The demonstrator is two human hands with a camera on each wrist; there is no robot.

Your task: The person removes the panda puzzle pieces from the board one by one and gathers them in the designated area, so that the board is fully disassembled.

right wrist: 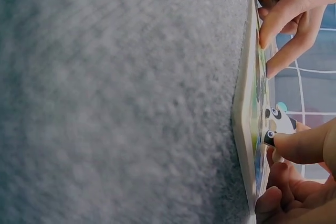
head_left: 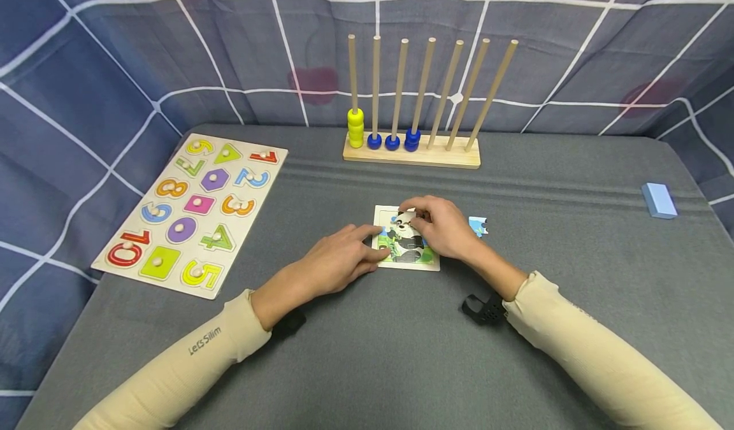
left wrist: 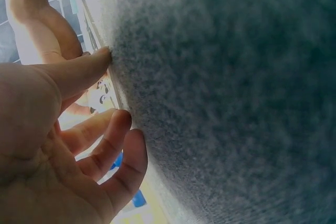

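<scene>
A small panda jigsaw puzzle in a pale frame (head_left: 410, 266) lies on the grey table. My left hand (head_left: 338, 258) reaches in from its left, fingertips resting on the frame's left edge and the picture's lower-left part. Over the upper right of the puzzle, my right hand (head_left: 444, 226) pinches a puzzle piece (right wrist: 284, 123) with the panda's face between thumb and fingers. In the right wrist view that piece stands tilted up from the board. The lower panda body and green ground show in the frame; the upper right is hidden by my right hand.
Just right of my right hand lies a loose light-blue puzzle piece (head_left: 478, 225). A wooden bead stand (head_left: 413, 155) with tall pegs is behind. At left lies a number and shape board (head_left: 189, 223); at far right, a blue block (head_left: 659, 200).
</scene>
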